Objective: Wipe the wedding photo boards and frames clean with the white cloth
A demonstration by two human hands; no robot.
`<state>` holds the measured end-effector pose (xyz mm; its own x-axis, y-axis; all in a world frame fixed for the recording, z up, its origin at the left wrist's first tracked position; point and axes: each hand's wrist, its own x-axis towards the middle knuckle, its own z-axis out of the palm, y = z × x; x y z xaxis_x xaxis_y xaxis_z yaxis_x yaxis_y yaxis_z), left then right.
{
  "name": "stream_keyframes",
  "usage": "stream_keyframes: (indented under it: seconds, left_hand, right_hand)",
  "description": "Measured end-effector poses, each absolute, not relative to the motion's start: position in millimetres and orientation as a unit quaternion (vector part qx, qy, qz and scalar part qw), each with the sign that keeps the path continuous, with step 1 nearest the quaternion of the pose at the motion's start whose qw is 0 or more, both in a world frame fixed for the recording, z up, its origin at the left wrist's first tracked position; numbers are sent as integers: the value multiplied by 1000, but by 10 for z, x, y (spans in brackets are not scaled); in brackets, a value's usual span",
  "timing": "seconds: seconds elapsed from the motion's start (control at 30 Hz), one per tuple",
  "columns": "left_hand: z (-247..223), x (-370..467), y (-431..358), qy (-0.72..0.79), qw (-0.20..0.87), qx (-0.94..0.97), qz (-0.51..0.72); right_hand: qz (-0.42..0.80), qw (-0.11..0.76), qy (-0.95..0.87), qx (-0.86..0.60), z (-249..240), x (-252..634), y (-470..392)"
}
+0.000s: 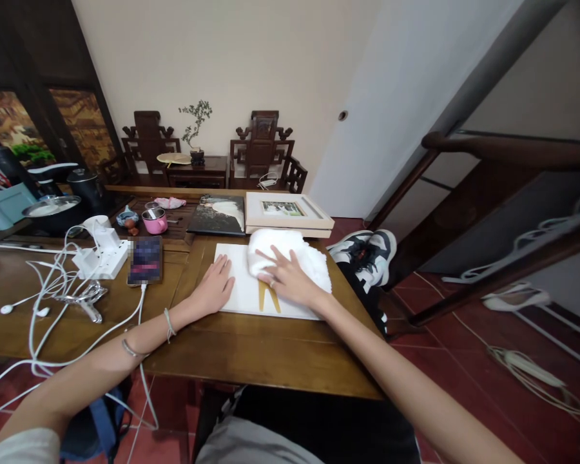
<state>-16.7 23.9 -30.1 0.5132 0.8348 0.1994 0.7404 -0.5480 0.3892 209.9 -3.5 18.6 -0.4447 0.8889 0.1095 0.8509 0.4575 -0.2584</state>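
Note:
A flat white board (236, 283) with yellow strips (269, 299) on its face lies near the table's front edge. My left hand (215, 283) rests on the board's left side, its fingers extended and close to flat, holding nothing. A bunched white cloth (314, 261) covers the board's right part. My right hand (285, 274) lies on top of the cloth, fingers spread and pressing on it rather than wrapped round it. The board's surface under the cloth is hidden.
Behind the board lie a white framed picture (314, 222) and a dark picture (217, 216). To the left are a phone (145, 260), a power strip (116, 259), tangled white cables, a pink cup (154, 221) and a pan (53, 212). Someone's sneakers (381, 251) show beyond the right edge.

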Motion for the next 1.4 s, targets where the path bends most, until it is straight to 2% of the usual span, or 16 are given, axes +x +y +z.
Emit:
stream_keyframes:
  seconds: [0.27,0.43,0.67,0.8,1.03,1.23,1.4]
  left_hand:
    - [-317,-147,233,462,106,862,182]
    - [-278,-153,224,464,111,863,166]
    - [-283,-162,241,460,114,864,171]
    - [-307,-157,248,456,108,867,172]
    - [-335,-150,243,458,100,864,184]
    - [-309,-156,236,465,111,861,173]
    - [-299,-168,237,460,112,864,173]
  right_hand:
    - [96,101,-893,-428,304,2025,-892]
    - [114,108,-869,-470,295,2055,-482]
    - [72,94,-824,-554,291,1834,203]
    - [63,69,-844,-529,326,1668,-168]
    - [100,85,-883,-450,307,1801,-992]
    - [120,95,-841,-519,294,2199,-275]
    - [80,78,-818,-565,268,2101,243]
